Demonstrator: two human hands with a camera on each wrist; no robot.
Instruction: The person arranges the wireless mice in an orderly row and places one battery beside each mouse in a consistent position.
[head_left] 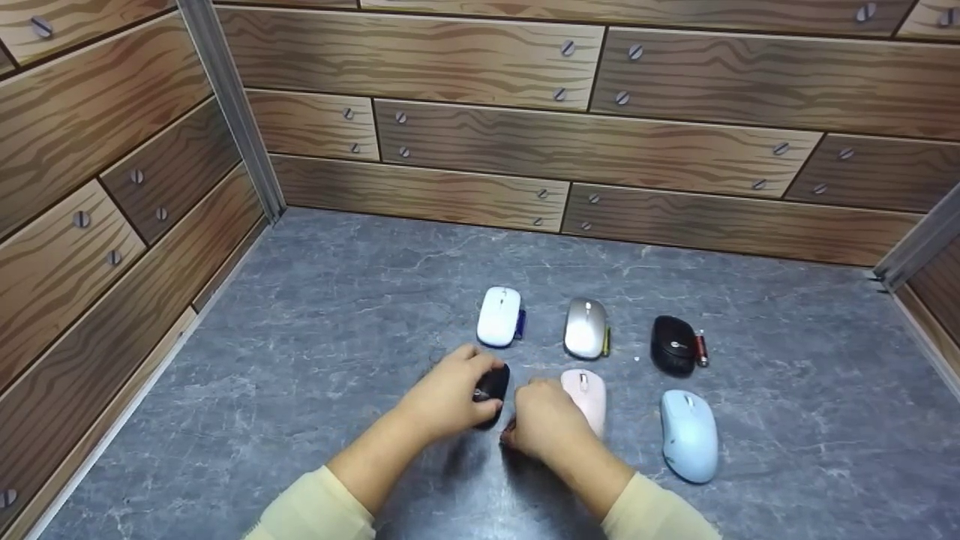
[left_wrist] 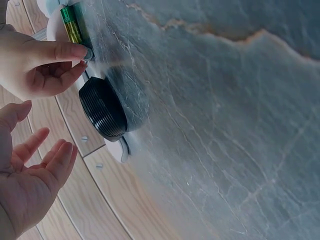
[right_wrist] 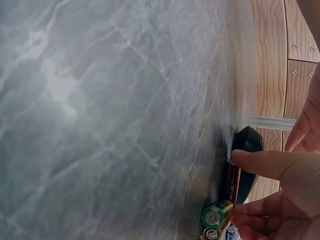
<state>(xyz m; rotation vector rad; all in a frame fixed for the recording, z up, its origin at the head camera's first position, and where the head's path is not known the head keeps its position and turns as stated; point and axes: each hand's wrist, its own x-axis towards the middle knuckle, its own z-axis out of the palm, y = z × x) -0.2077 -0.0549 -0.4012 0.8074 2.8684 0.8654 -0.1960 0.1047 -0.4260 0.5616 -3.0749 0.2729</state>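
Observation:
In the head view, my left hand (head_left: 448,394) hovers at a black mouse (head_left: 493,384), thumb and fingers spread along its near side. The left wrist view has this hand (left_wrist: 37,182) with loosely bent fingers, apart from the ribbed end of the black mouse (left_wrist: 102,109). My right hand (right_wrist: 277,182) pinches a dark battery with a red stripe (right_wrist: 232,182) between thumb and fingers, low beside that mouse. Partly behind the right hand lies a pink mouse (head_left: 589,394). A green and gold battery (left_wrist: 71,25) sits near the right fingers.
Behind stand a white mouse (head_left: 499,316) with a blue battery (head_left: 520,324), a silver mouse (head_left: 586,328) with a yellowish battery (head_left: 607,341), and another black mouse (head_left: 673,345) with a red battery (head_left: 701,349). A light-blue mouse (head_left: 689,436) lies at right. Wood-patterned walls (head_left: 480,131) enclose the grey tabletop (head_left: 315,315).

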